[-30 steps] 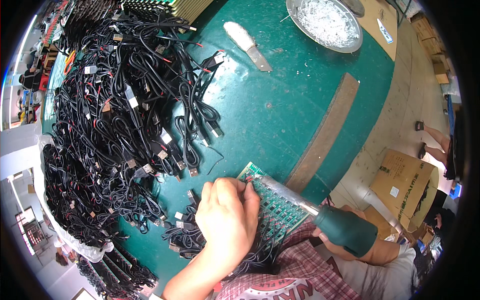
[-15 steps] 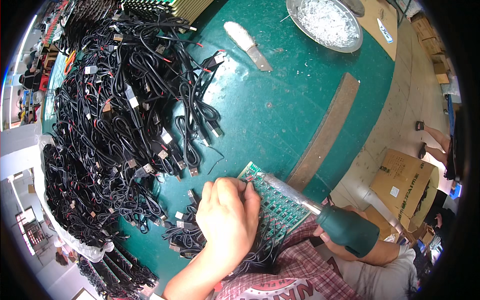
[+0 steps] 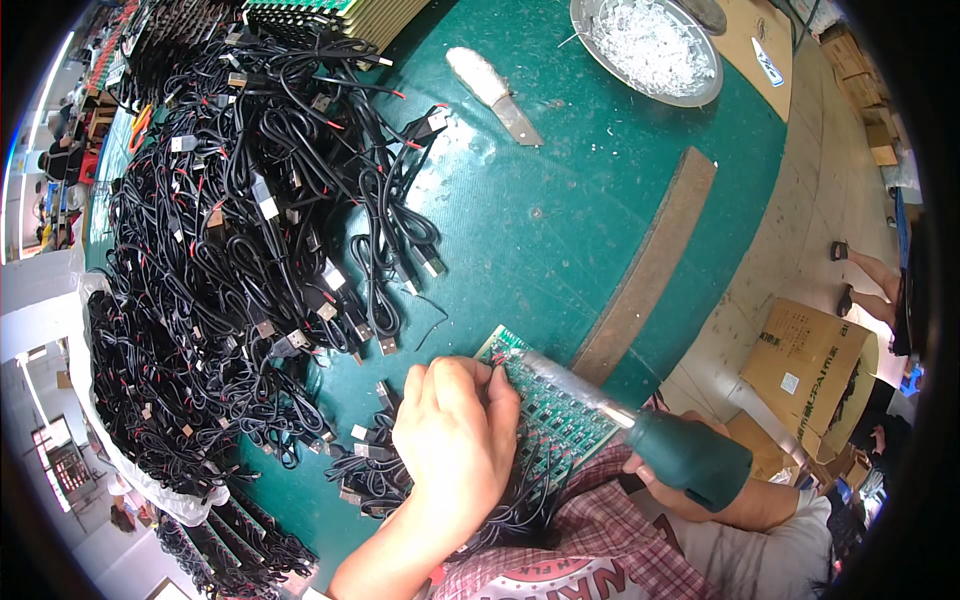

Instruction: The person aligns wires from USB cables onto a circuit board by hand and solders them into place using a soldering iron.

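My left hand (image 3: 452,425) is closed in a pinch at the far left corner of a green circuit board (image 3: 560,425). A bit of red wire shows at its fingertips, the end of a black USB cable mostly hidden by the fingers. My right hand (image 3: 665,490) is wrapped round the dark green handle of a soldering iron (image 3: 690,460). The iron's metal shaft slants across the board, its tip beside my left fingertips. Whether the tip touches the wire I cannot tell. Several black cables (image 3: 510,510) trail off the board's near side.
A large heap of black USB cables (image 3: 270,200) covers the left. Stacked circuit boards (image 3: 370,25) stand behind it. Farther off lie a knife with a wrapped handle (image 3: 490,90) and a metal dish (image 3: 655,95) of white bits. A long flat bar (image 3: 650,260) lies beyond the board.
The soldering iron and my right hand have shifted slightly to the left. My left hand keeps its pinch at the same corner of the board.
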The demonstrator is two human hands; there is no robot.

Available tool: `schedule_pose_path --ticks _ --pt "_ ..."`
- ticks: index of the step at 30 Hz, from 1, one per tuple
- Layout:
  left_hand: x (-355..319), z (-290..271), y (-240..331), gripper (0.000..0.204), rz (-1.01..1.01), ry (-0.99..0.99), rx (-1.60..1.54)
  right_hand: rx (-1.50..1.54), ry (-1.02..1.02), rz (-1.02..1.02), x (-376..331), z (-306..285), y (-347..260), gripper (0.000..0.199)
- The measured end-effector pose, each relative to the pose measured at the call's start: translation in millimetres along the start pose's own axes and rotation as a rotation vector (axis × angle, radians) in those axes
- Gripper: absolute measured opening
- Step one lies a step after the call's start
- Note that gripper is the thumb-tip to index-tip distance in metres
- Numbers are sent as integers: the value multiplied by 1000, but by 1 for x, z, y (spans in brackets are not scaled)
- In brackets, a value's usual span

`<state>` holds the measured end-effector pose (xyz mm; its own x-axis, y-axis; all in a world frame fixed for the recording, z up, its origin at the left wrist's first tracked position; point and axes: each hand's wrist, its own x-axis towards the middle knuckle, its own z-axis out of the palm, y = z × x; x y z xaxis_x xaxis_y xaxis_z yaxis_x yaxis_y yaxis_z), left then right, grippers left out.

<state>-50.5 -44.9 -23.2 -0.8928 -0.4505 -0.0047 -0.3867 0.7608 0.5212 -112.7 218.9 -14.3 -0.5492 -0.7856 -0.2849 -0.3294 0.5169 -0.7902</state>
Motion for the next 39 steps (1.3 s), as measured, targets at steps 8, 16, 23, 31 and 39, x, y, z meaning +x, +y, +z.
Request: schedule_pose_path --ticks 8,16,23,31,39 --pt "0 0 0 20 -2 2 -1 98 10 100 0 1 -4 9" --pt "-2 0 -1 18 -18 -11 -34 127 10 62 -5 4 5 8" --pt "-1 -5 -4 13 -100 -79 -208 117 57 -29 -3 1 1 12" --pt "0 -2 -1 17 -50 -48 -148 50 65 -31 -4 -1 -5 15" --pt "-1 1 -2 19 11 -23 -69 151 63 1 -6 1 -3 13"
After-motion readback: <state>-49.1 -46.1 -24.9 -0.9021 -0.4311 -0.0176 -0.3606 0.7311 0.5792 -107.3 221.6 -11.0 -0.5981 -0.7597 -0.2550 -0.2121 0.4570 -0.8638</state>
